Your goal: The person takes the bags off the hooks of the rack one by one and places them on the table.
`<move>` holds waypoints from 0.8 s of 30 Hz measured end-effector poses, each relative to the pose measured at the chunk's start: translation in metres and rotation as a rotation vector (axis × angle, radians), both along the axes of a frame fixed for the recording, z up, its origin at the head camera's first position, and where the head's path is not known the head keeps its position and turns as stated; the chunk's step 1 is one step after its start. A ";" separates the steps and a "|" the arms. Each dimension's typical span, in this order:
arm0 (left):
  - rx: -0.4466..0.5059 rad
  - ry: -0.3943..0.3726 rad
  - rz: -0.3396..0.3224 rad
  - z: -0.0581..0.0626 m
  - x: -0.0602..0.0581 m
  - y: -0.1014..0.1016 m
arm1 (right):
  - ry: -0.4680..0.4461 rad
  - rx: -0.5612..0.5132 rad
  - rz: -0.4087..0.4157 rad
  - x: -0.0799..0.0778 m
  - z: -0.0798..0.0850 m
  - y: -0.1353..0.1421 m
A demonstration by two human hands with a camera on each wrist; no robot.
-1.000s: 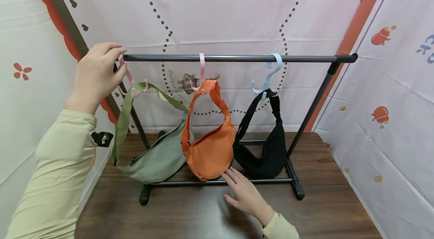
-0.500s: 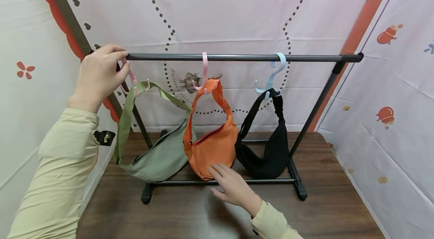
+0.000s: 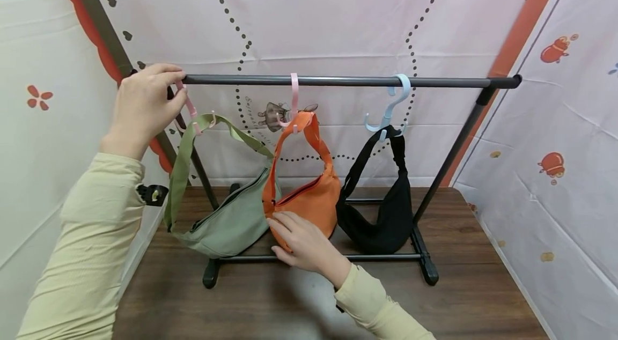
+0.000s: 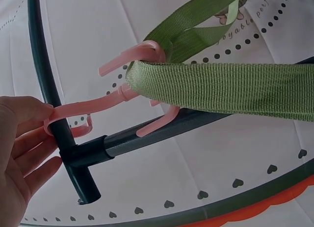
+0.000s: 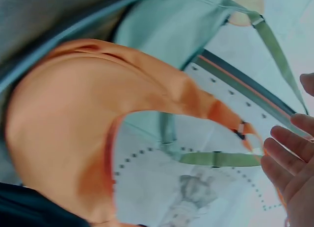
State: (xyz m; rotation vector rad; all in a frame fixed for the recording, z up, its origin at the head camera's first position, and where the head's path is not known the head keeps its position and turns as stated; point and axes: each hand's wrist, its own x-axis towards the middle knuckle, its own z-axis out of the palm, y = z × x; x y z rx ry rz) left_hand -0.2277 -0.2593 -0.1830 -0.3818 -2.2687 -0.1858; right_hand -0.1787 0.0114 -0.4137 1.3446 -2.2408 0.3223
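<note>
My left hand (image 3: pixel 145 106) is up at the left end of the black rack's top bar (image 3: pixel 347 81). Its thumb and fingers pinch the top of a pink hook (image 4: pixel 93 105) that curves over the bar. From this hook hangs a sage-green shoulder bag (image 3: pixel 232 230) by its wide strap (image 4: pixel 221 87). Lower down, my right hand (image 3: pixel 309 246) reaches in front of an orange bag (image 3: pixel 314 203), its fingers extended and overlapping the bag's lower left. A second pink hook (image 3: pixel 294 93) carries the orange bag. Nothing is gripped in the right hand.
On the right, a black bag (image 3: pixel 381 227) hangs from a light blue hook (image 3: pixel 390 106). The rack's feet (image 3: pixel 428 270) stand on a brown wooden table (image 3: pixel 463 286). Printed white sheets (image 3: pixel 333 13) enclose the back and both sides.
My right hand has moved left and slightly up, from near the orange bag's lower right to across its lower left. The left hand keeps its place at the hook; the view shifts slightly.
</note>
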 end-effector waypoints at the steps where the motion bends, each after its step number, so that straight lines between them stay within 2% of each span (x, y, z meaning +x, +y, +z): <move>1: 0.005 -0.004 0.002 0.000 0.000 0.000 | 0.013 -0.004 0.006 -0.001 0.005 -0.004; 9: 0.022 -0.061 0.031 0.003 0.000 0.003 | 0.139 -0.066 0.066 -0.013 0.049 -0.029; 15: 0.031 -0.078 0.045 0.005 0.001 0.002 | 0.194 -0.064 0.107 -0.021 0.076 -0.047; 19: 0.039 -0.103 0.051 0.005 0.002 0.004 | 0.214 -0.074 0.122 -0.028 0.091 -0.058; 24: 0.044 -0.086 0.042 0.004 0.002 0.004 | 0.200 -0.115 0.112 -0.042 0.107 -0.071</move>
